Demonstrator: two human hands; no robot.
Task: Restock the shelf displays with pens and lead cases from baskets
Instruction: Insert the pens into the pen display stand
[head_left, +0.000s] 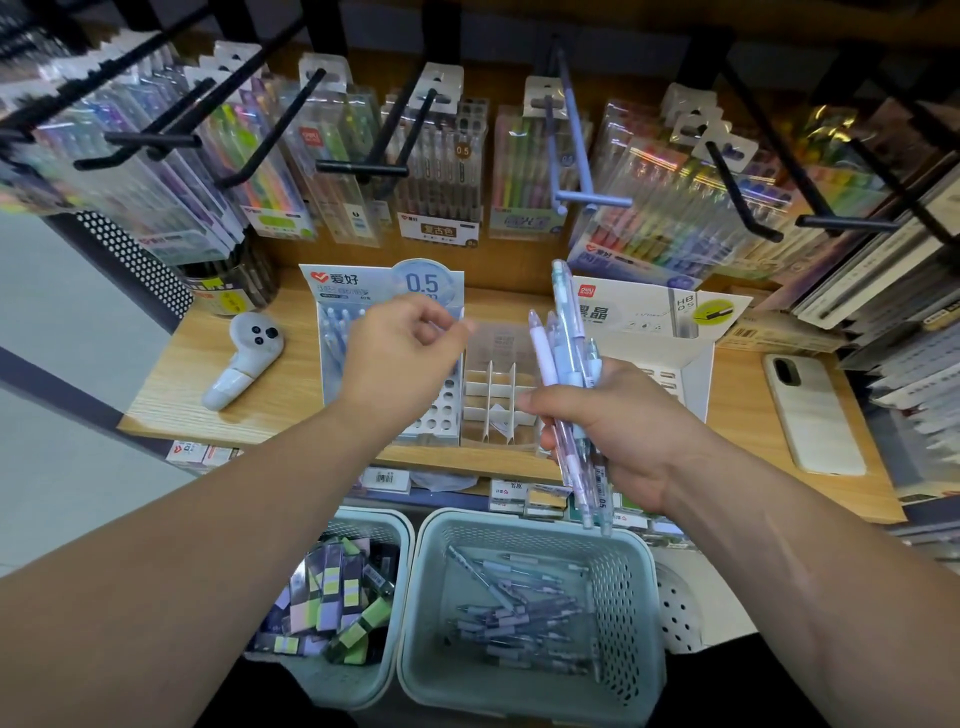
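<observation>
Pale blue and lilac pens (563, 353) stand bunched in the right hand (623, 431), fingers wrapped round them, above the shelf's (270, 384) front edge. The left hand (400, 358) hovers over the holed display box (441, 408), fingers curled, nothing visible in them. Best to draw one pen at a time and seat it upright in a free hole.

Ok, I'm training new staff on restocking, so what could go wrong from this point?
The right hand grips a fanned bundle of pens at mid-length; one could slip free and miss the pen basket below. The left hand hovers over the holed pen display box, which stands near the shelf's front edge; a clumsy push might knock it off.
</observation>
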